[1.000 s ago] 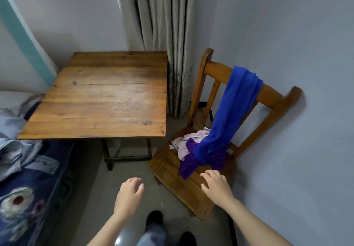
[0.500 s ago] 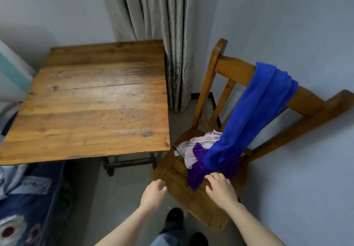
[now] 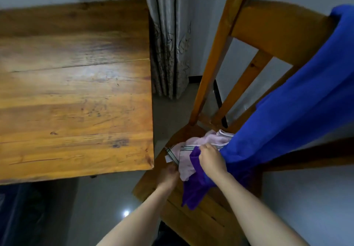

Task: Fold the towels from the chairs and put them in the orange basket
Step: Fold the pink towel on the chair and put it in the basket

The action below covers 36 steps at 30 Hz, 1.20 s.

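Observation:
A wooden chair (image 3: pixel 275 25) stands against the wall on the right. A long blue towel (image 3: pixel 298 111) hangs over its backrest down to the seat. On the seat lie a pale pink towel with striped edges (image 3: pixel 206 140) and a purple towel (image 3: pixel 197 184). My right hand (image 3: pixel 211 157) is closed on the upper edge of the purple towel. My left hand (image 3: pixel 168 174) rests at the near edge of the pink towel with its fingers curled on the cloth. No orange basket is in view.
A wooden table (image 3: pixel 76 88) stands close on the left, its corner almost touching the chair seat. A grey curtain (image 3: pixel 168 38) hangs behind the gap between them. Grey floor (image 3: pixel 92 207) shows below, and a dark bed edge sits at lower left.
I have leaned in closer to the chair. Both hands moved forward from above the seat onto the towels; the right one closed on the purple towel, the left one reached the pink towel.

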{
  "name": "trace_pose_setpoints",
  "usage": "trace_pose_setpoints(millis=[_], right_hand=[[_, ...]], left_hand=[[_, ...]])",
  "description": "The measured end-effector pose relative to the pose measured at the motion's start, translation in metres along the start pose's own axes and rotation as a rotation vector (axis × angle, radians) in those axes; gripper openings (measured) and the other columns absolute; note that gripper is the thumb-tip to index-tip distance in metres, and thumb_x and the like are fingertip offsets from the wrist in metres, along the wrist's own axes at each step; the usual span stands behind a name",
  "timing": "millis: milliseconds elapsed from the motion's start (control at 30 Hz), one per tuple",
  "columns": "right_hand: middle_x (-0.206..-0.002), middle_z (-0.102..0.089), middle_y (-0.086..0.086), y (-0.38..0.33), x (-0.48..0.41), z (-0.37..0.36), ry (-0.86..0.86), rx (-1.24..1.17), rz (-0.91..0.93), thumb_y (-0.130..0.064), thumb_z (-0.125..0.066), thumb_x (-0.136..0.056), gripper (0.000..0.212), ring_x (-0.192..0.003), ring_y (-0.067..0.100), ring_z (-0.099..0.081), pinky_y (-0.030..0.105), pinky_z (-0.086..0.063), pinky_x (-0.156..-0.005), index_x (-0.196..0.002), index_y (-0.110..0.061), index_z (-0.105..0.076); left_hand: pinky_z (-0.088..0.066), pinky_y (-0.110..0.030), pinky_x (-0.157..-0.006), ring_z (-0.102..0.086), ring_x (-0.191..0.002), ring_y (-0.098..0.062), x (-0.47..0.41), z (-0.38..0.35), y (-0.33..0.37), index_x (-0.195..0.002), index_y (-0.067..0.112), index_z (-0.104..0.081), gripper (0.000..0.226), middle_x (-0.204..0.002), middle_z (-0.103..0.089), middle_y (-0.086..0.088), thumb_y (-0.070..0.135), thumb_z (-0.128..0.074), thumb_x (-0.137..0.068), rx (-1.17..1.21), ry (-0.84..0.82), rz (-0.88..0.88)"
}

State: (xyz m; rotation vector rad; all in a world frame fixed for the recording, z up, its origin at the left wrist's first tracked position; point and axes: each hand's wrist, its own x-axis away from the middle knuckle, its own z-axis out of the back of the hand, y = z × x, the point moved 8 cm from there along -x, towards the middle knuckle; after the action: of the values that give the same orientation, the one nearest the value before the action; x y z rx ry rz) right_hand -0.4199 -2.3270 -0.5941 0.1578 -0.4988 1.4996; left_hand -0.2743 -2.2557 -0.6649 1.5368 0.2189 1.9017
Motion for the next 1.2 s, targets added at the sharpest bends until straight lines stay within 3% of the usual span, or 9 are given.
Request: trace_pose_setpoints(millis=[100, 200, 267, 467, 600, 700, 833, 1067, 1200], right_hand=[[-0.127, -0.049, 0.014, 0.008, -0.028, -0.019, -0.136, 0.02, 0.016, -0.006, -0.036, -0.094, 0.03, -0.117, 0.029, -0.046, 0.034, -0.039, -0.094, -0.121, -0.005, -0.051], [-0.131, -0.048, 0.014, 0.019, -0.051, -0.027, -0.122, 0.195, -0.001, -0.008, -0.041, -0.094, 0.035, -0.121, 0.029, -0.044, 0.037, -0.038, -0.097, -0.128, -0.007, -0.046], [-0.134, -0.046, 0.014, 0.022, -0.059, -0.041, -0.175, 0.311, -0.002, -0.01, -0.045, -0.092, 0.041, -0.123, 0.029, -0.043, 0.038, -0.039, -0.097, -0.133, -0.007, -0.04], [-0.127, -0.052, 0.013, 0.021, -0.066, -0.048, -0.193, 0.336, -0.012, -0.003, -0.039, -0.094, 0.036, -0.115, 0.027, -0.052, 0.032, -0.045, -0.083, -0.13, -0.007, -0.046], [-0.127, -0.052, 0.013, 0.013, -0.055, -0.023, -0.127, 0.226, 0.003, -0.004, -0.043, -0.094, 0.033, -0.117, 0.027, -0.05, 0.033, -0.046, -0.084, -0.125, -0.008, -0.052], [-0.128, -0.049, 0.011, 0.006, -0.035, 0.004, -0.05, 0.063, 0.001, -0.006, -0.045, -0.093, 0.03, -0.119, 0.027, -0.047, 0.036, -0.043, -0.088, -0.122, -0.009, -0.052], [-0.118, -0.055, 0.009, 0.011, 0.005, 0.055, 0.053, -0.177, -0.087, -0.005, -0.043, -0.09, 0.026, -0.109, 0.03, -0.051, 0.039, -0.038, -0.09, -0.109, -0.01, -0.06], [-0.093, -0.059, 0.002, 0.018, 0.081, 0.153, 0.115, -0.525, -0.171, -0.006, -0.048, -0.091, 0.017, -0.084, 0.014, -0.051, 0.018, -0.034, -0.055, -0.1, -0.007, -0.063], [-0.09, -0.064, 0.005, 0.007, 0.122, 0.2, 0.171, -0.573, -0.119, -0.008, -0.053, -0.09, 0.014, -0.079, 0.012, -0.051, 0.018, -0.032, -0.059, -0.096, -0.004, -0.065]], left_hand=[[-0.045, -0.034, -0.094, -0.056, -0.112, -0.028, -0.033, -0.016, 0.001, -0.114, 0.009, -0.053, 0.023, -0.122, -0.058, -0.015, 0.016, -0.053, -0.093, -0.015, 0.012, -0.005], [-0.045, -0.037, -0.099, -0.054, -0.118, -0.027, -0.062, -0.029, 0.0, -0.133, 0.012, -0.044, 0.052, -0.131, -0.054, -0.01, 0.018, -0.063, -0.085, 0.038, -0.005, 0.032], [-0.045, -0.033, -0.098, -0.053, -0.119, -0.027, -0.072, -0.036, 0.001, -0.135, 0.013, -0.041, 0.056, -0.131, -0.053, -0.009, 0.02, -0.064, -0.084, 0.057, -0.018, 0.06], [-0.048, -0.038, -0.09, -0.06, -0.097, -0.027, -0.07, -0.039, -0.016, -0.097, 0.015, -0.062, 0.018, -0.101, -0.065, -0.009, 0.029, -0.057, -0.087, 0.005, 0.025, 0.065], [-0.042, -0.026, -0.062, -0.056, -0.076, -0.019, -0.039, -0.02, 0.003, -0.08, 0.014, -0.057, 0.013, -0.076, -0.058, -0.004, 0.016, -0.052, -0.092, 0.152, 0.103, -0.021], [-0.049, -0.033, -0.075, -0.06, -0.085, -0.023, -0.004, -0.009, 0.026, -0.088, 0.017, -0.058, 0.009, -0.088, -0.063, -0.007, 0.011, -0.052, -0.092, 0.185, 0.123, -0.122], [-0.046, -0.032, -0.066, -0.061, -0.082, -0.025, 0.051, 0.001, 0.055, -0.086, 0.013, -0.061, 0.009, -0.084, -0.065, -0.008, 0.01, -0.053, -0.09, 0.151, 0.136, -0.264], [-0.054, -0.029, -0.072, -0.061, -0.086, -0.014, 0.15, 0.049, 0.12, -0.095, 0.014, -0.061, 0.007, -0.091, -0.064, -0.003, 0.015, -0.055, -0.091, 0.077, 0.147, -0.484], [-0.052, -0.025, -0.071, -0.061, -0.09, -0.018, 0.201, 0.079, 0.155, -0.103, 0.008, -0.062, 0.015, -0.097, -0.063, -0.007, 0.012, -0.057, -0.09, -0.041, 0.183, -0.64]])
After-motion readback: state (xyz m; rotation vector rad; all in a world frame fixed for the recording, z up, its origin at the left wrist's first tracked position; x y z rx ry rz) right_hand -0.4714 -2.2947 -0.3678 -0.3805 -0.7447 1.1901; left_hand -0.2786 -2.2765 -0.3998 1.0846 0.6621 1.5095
